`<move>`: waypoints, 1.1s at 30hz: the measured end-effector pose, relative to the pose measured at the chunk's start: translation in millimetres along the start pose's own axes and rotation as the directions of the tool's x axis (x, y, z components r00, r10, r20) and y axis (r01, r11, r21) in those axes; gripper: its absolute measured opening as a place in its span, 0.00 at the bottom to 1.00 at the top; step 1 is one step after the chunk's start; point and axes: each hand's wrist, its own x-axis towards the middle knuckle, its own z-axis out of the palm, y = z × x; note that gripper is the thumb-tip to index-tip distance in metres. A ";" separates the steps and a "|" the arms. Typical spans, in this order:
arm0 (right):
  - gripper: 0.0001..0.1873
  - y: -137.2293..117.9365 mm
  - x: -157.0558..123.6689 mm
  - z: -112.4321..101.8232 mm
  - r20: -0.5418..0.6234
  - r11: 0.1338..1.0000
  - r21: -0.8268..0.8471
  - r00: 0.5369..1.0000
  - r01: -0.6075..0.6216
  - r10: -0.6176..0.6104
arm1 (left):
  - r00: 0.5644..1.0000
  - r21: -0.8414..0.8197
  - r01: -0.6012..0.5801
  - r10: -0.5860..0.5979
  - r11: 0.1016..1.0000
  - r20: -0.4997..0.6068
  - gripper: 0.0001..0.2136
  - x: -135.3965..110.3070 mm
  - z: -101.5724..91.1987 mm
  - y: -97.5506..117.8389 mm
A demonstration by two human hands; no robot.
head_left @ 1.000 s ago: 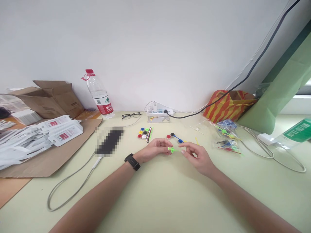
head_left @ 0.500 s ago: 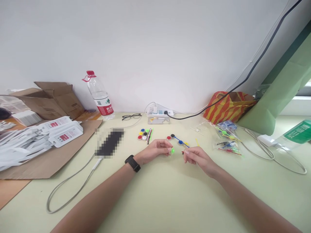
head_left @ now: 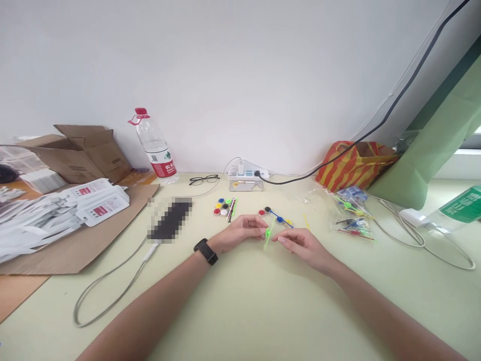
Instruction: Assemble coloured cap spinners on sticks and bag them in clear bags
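Note:
My left hand (head_left: 248, 231), with a black watch on its wrist, pinches a small bright green plastic spinner (head_left: 267, 233) between thumb and fingers. A thin, pale green bar, blurred, stretches up and down across the spinner's round middle. My right hand (head_left: 298, 244) is just to the right of it, index finger stretched out and its tip close to the bar. I cannot tell whether the tip touches it. Nothing shows in my right hand. Beyond the hands lies a blue bar with round caps (head_left: 280, 220), beside a red cap (head_left: 262, 213) and a black cap (head_left: 267, 209).
Several coloured caps (head_left: 217, 212) and thin sticks (head_left: 232, 209) lie behind my left hand. Bagged parts (head_left: 351, 220) are at the right. A phone (head_left: 171, 220) with cable, a water bottle (head_left: 161, 155), glasses (head_left: 204, 179) and a power strip (head_left: 248, 173) stand around.
My right hand has moved left toward the green spinner, and its index finger has stretched out. The small dark and red bit at its fingertips no longer shows. The spinner's blurred bar has come into view.

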 end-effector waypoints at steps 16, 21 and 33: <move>0.27 1.4 1.8 -1.5 -0.182 0.996 0.092 0.983 0.003 0.014 | 1.000 -0.014 0.013 -0.012 1.000 0.018 0.14 -0.4 0.3 0.3; 0.37 6.1 1.5 1.4 -0.209 0.988 0.131 0.977 0.076 -0.047 | 1.000 -0.025 0.018 -0.017 1.000 0.005 0.14 -0.9 1.5 2.9; 0.40 3.2 -3.9 6.9 -0.234 0.986 -0.039 0.958 0.159 -0.164 | 1.000 -0.058 0.007 -0.006 0.998 0.031 0.13 -1.2 2.4 3.6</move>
